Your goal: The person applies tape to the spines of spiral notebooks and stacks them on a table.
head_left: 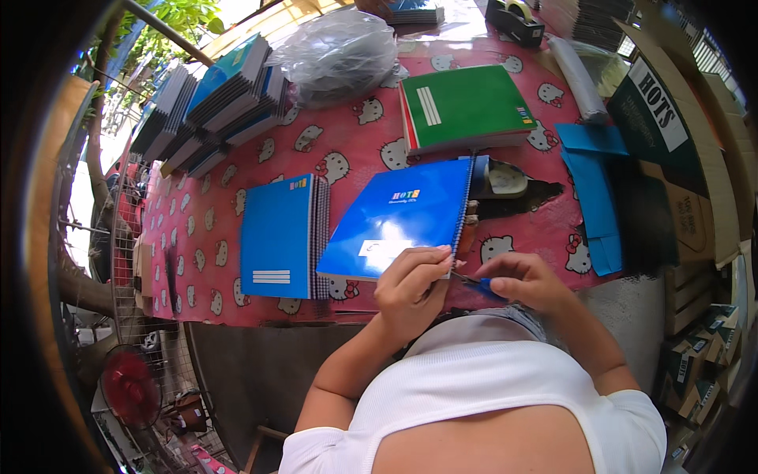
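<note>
- Biggest thing by a mile: the table with its pink cat-print cover (197,268). Near edge runs right along the person's front, so not much slack there; the pink lanes left of and between the stacks are the roomiest bits.
- Dark box (616,99) with a white label crowds the right edge, brown cardboard around it.
- Bundled notebooks (229,91) pile up along the far left edge.
- See-through plastic bag (335,59), puffed up just right of those, eats the far middle.
- Green notebook stack (470,103), far side, hems in reaching that way.
- Shiny blue spiral notebook (399,197) sits in the near middle, coil on its right side.
- Blue notebook stack (276,229) is just left of it, so little gap that way.
- Folded blue sheet (588,197) lies near the right edge.
- Left hand (414,280) pinches the spiral notebook's near right corner. Right hand (525,280), close by but apart, grips a tool.
- Black tape dispenser (515,22), far right.
- Blue-handled tool (485,288) points at the coil's near end; can't tell the exact kind.
</note>
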Tool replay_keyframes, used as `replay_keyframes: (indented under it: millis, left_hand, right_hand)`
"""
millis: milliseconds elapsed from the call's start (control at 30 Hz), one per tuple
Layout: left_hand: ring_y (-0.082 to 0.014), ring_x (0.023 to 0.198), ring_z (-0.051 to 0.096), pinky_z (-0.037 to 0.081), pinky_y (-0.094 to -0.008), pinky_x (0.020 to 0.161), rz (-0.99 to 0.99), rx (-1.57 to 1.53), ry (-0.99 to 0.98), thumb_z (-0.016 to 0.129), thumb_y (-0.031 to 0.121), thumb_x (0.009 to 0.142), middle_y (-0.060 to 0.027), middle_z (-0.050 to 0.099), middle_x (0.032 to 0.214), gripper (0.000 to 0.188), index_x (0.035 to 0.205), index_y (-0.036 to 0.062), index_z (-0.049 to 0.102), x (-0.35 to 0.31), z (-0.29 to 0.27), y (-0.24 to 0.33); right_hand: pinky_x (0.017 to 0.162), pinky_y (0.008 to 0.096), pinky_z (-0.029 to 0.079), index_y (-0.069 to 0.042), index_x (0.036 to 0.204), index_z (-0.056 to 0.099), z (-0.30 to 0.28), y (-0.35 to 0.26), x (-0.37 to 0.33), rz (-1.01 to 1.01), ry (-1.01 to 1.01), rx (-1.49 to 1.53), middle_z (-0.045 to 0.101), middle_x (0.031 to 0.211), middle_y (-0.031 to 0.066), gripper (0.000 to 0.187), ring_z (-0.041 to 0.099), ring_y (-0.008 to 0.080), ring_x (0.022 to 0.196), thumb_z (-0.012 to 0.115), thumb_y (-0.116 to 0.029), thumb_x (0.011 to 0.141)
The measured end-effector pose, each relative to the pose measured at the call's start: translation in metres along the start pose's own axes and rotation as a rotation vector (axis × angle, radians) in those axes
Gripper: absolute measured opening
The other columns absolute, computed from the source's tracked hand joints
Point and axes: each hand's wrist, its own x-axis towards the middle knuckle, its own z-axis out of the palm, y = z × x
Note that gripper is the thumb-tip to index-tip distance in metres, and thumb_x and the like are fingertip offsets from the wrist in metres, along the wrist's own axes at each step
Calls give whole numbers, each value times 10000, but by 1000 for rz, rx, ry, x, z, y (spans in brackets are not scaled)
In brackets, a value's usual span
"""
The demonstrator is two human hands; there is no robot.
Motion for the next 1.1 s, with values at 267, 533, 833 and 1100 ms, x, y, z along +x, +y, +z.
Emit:
replay_keyframes:
  millis: [267,533,833,1100]
  left_hand:
    - [-249,790,653,548,-321,669,3,37,-128,748,-53,658,-135,651,914,220,825,-6,613,12,-4,4]
    - [-234,964,610,486,-342,883,13,222,282,772,108,761,-96,624,1073,343,1059,48,612,26,-87,-2]
    - [-230,1196,477,424,-341,970,-668,106,1333,424,332,1004,-153,412,1383,521,1378,-23,354,-148,-267,-175]
    - [-205,1094,540,422,-327,953,-563,-330,1248,334,526,988,-145,551,1264,653,1327,-21,447,-144,-250,-203]
  right_hand:
    - [1010,511,354,-35,1211,542,-42,37,-9,-541,613,-1431,590,1157,168,592,468,357,1225,764,-271,716]
    - [612,351,526,-80,1179,576,47,-108,134,-1003,-139,-1344,638,848,96,536,662,260,752,641,52,663]
    - [688,277,519,31,1128,501,187,-196,261,-846,136,-300,646,944,132,454,635,184,786,751,-139,790]
    - [910,422,426,-5,1165,500,120,-1,380,-798,135,-1143,577,1073,196,587,538,357,1032,739,-323,733]
